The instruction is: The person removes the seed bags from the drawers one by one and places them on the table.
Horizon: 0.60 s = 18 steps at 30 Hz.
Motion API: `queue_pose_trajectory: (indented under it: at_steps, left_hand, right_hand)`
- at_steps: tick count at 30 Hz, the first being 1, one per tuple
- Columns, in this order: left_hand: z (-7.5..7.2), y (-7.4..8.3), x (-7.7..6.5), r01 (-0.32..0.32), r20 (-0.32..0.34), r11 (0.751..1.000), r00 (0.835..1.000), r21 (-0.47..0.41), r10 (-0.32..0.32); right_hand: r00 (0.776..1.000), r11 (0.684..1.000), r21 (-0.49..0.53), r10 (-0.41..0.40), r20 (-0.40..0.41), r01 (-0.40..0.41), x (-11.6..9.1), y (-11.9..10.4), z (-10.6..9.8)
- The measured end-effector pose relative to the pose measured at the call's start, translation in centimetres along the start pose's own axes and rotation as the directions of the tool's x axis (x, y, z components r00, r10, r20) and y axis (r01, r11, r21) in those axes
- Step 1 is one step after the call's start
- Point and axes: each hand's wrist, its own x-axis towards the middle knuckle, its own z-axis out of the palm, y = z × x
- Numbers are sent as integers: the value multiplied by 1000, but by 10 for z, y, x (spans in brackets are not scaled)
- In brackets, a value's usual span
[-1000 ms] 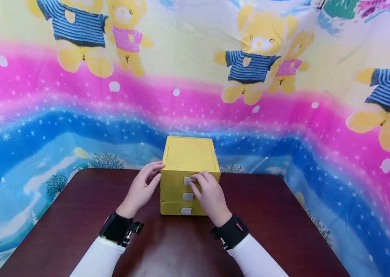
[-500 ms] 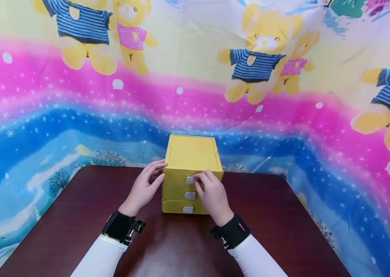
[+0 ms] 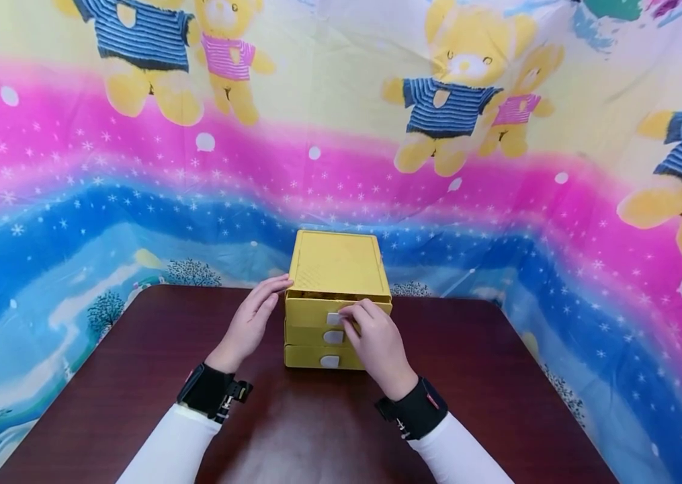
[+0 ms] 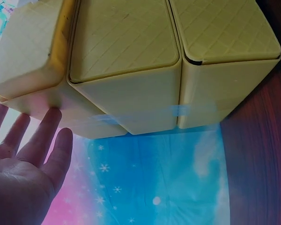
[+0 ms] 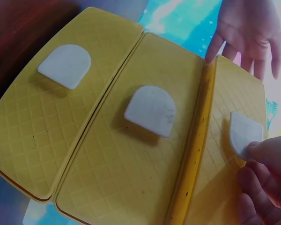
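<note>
A small yellow cabinet point(image 3: 341, 262) with three drawers, each with a white tab handle, stands on the table. Its top drawer point(image 3: 306, 312) juts a little out of the frame, leaving a dark gap under the lid. Thumb and fingers of my right hand point(image 3: 381, 346) pinch the top drawer's handle point(image 5: 243, 131). At the cabinet's upper left side, my left hand point(image 3: 248, 327) rests its fairly straight fingertips against the edge. The middle drawer point(image 5: 131, 154) and bottom drawer point(image 5: 42, 117) sit closed. What lies inside the top drawer cannot be made out.
The dark red-brown table point(image 3: 310, 430) has rounded far corners. Behind it and along both sides hangs a cloth point(image 3: 328, 181) printed with bears and snowflakes. Clear tape point(image 4: 143, 115) runs across the cabinet's side.
The top drawer, closed in both earlier frames, has slid slightly out toward me. My right hand has come with it, keeping its pinch on the handle. My left hand stays at the cabinet's side.
</note>
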Motion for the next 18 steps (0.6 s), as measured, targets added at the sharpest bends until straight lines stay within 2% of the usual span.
queue_pose_trajectory:
  at_steps: [18]
  left_hand:
    - [-1,1,-1,3,13,1000,1000,-8,-3]
  right_hand:
    - [997,997,6,-75,28,75,-15,-12,-22]
